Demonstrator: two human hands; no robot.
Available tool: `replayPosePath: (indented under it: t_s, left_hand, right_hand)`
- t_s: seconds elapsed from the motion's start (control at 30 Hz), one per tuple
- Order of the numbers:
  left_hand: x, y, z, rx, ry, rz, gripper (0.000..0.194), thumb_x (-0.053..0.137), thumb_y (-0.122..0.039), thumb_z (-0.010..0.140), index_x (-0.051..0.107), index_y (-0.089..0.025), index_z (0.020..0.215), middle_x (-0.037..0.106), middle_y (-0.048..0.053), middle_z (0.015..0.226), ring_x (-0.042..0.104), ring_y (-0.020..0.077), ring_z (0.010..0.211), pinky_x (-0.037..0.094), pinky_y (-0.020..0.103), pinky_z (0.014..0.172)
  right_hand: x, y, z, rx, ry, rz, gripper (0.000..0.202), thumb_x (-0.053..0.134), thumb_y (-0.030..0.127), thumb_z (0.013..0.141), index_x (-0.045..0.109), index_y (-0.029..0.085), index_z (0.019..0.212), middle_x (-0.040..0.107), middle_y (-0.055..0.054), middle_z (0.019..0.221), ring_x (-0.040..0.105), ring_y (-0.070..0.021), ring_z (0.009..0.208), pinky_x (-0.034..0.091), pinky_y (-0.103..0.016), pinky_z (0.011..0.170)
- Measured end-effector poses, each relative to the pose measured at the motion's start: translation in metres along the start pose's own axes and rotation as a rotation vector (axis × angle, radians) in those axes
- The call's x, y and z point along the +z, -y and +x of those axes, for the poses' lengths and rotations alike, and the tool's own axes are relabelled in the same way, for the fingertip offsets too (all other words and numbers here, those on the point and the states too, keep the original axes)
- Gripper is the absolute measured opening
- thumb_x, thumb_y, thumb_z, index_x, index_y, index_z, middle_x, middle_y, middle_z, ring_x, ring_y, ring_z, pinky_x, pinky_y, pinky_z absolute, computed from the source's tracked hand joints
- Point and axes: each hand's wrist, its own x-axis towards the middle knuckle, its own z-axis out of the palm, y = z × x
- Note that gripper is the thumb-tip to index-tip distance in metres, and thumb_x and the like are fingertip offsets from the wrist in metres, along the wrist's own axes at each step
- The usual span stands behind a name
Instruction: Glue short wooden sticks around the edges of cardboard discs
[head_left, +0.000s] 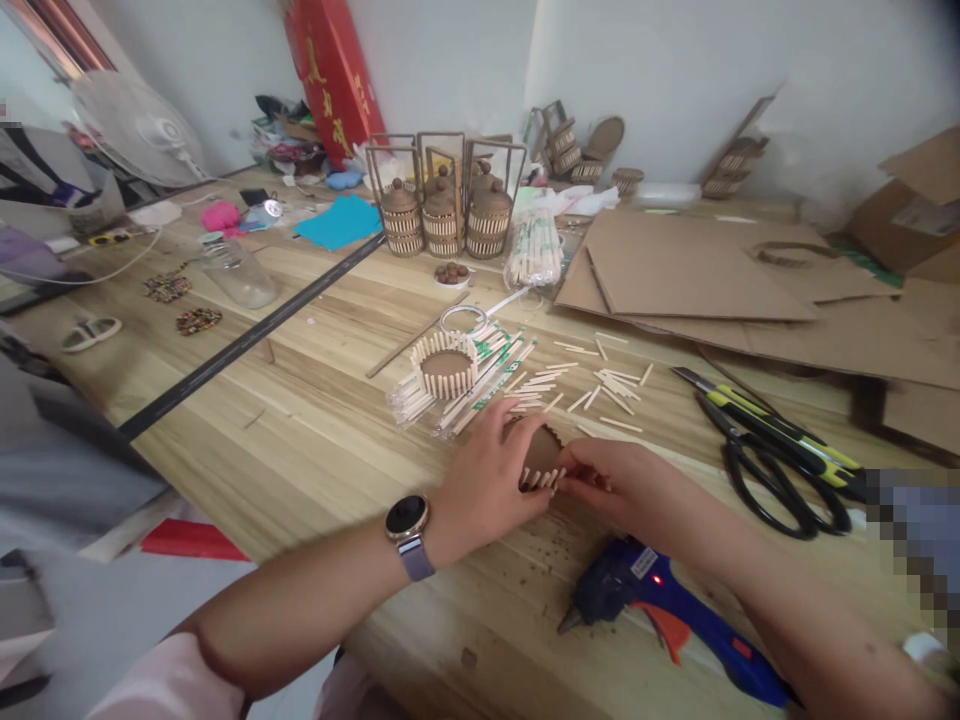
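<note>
My left hand (484,485), with a watch on its wrist, is wrapped round a small round cardboard piece (541,450) with short sticks along its near edge. At the right side of that piece, the fingers of my right hand (604,480) are pinched together at the last sticks. A ring of upright sticks (450,385) around a cardboard base stands beyond my left hand on plastic-wrapped sticks. Loose short sticks (619,385) are scattered past my hands. Below my right forearm lies a blue glue gun (615,585), its red light lit.
Black scissors (750,470) and a yellow-black cutter (780,430) lie at the right, before stacked cardboard sheets (697,265). Lidded stick containers (442,220) stand at the back, near a bowl of brown beads (451,276). A glass jar (240,275) lies left.
</note>
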Motion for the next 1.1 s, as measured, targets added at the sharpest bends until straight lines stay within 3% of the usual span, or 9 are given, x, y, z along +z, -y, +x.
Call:
replayPosePath:
  t_s: [0.37,0.57,1.1]
  left_hand:
    - [0.0,0.0,0.0,0.023,-0.012,0.018,0.073,0.075,-0.02,0.069,0.038,-0.02,0.132,0.038,0.015,0.135,0.038,0.0305,0.131,0.041,0.046,0.106]
    - [-0.001,0.001,-0.001,0.032,-0.008,0.018,0.071,0.074,-0.02,0.07,0.039,-0.021,0.131,0.037,0.015,0.136,0.039,0.0311,0.131,0.042,0.048,0.105]
    - [-0.001,0.001,-0.001,0.044,0.008,0.045,0.07,0.075,-0.021,0.071,0.039,-0.019,0.131,0.038,0.016,0.137,0.038,0.0312,0.132,0.042,0.049,0.105]
  right_hand:
    - [-0.002,-0.002,0.001,-0.137,-0.014,0.02,0.017,0.051,0.02,0.089,0.063,0.02,0.077,0.06,-0.002,0.079,0.058,-0.0167,0.073,0.043,-0.027,0.064]
    - [-0.001,-0.007,0.003,-0.282,-0.078,0.041,0.02,0.051,0.018,0.09,0.069,0.021,0.082,0.062,-0.004,0.082,0.06,-0.0179,0.079,0.044,-0.028,0.069]
    - [-0.001,-0.012,0.006,-0.349,-0.12,-0.023,0.021,0.052,0.02,0.091,0.069,0.021,0.078,0.063,-0.005,0.078,0.058,-0.0186,0.077,0.04,-0.03,0.067]
